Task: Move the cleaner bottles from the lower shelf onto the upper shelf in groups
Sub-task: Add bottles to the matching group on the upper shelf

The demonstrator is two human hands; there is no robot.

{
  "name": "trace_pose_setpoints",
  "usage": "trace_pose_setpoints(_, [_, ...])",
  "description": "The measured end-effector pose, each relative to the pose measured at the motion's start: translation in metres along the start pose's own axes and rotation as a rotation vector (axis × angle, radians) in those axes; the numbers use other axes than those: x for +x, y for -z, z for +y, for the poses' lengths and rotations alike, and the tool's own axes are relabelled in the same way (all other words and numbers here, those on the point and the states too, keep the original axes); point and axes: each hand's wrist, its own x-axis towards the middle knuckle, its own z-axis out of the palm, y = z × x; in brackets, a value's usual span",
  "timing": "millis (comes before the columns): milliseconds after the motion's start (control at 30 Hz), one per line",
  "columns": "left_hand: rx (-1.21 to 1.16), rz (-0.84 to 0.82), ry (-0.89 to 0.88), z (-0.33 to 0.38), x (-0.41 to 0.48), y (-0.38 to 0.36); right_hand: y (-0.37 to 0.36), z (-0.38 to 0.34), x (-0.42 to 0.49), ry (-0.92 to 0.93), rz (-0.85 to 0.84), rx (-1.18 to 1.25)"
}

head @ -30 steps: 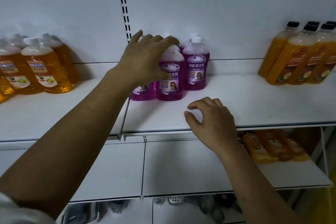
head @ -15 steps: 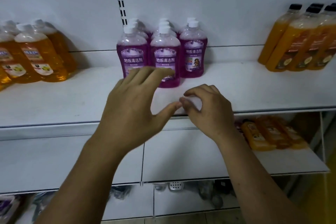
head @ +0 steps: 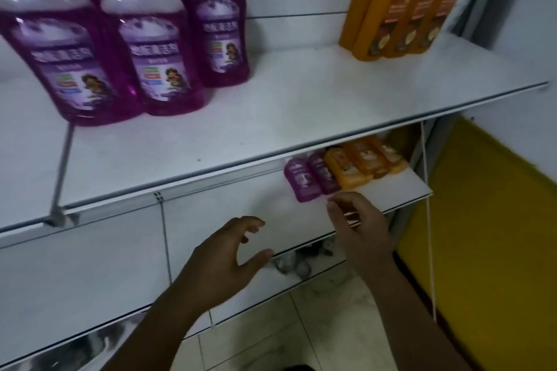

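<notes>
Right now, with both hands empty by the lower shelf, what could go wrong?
The small purple bottles and orange bottles on the lower shelf are tightly packed, so the right hand grabbing several might topple a neighbour. They sit tucked under the upper shelf, so a lifted bottle may knock its front edge. The left hand is open and could help steady them.

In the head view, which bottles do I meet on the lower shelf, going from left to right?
Purple bottle → second purple bottle → orange bottle → second orange bottle → third orange bottle.
</notes>
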Motion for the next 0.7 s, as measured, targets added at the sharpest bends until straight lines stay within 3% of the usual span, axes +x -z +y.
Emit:
trace_pose_setpoints(100, [-0.076,-0.052,0.083,-0.021,0.035,-0.033,0.001,0.043,0.011,-0.197,-0.030,-0.042])
trace_pose_setpoints(367, [-0.283,-0.066,0.389,-0.027,0.113,-0.118,0.028,0.155,0.097,-0.427,-0.073,-0.094])
trace_pose_setpoints(567, [-0.472,0.120,0.739,-0.007,0.200,-0.181,0.044,0.226,0.169,-0.973,-0.087,0.301])
trace_pose_setpoints(700, [-0.677,0.223,0.880,-0.010,0.248,-0.206,0.040,0.243,0.185,-1.110,-0.180,0.529])
